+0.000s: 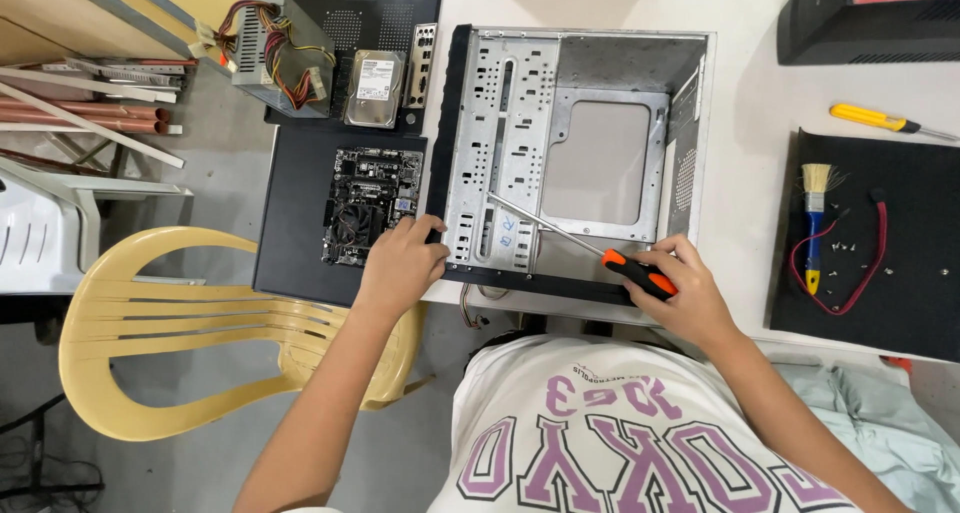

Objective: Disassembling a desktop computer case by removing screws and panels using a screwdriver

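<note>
Fingers (655,273) grip one screwdriver (570,241); perhaps several screws (850,245) lie aside.

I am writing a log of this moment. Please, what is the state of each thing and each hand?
Computer case: open, lying on its side, empty.
Screwdriver: held by right hand, tip inside case.
Left hand: gripping case edge.
Motherboard: out of case, lying flat.
Power supply: out, cables loose.
Yellow screwdriver: lying unused.
</note>
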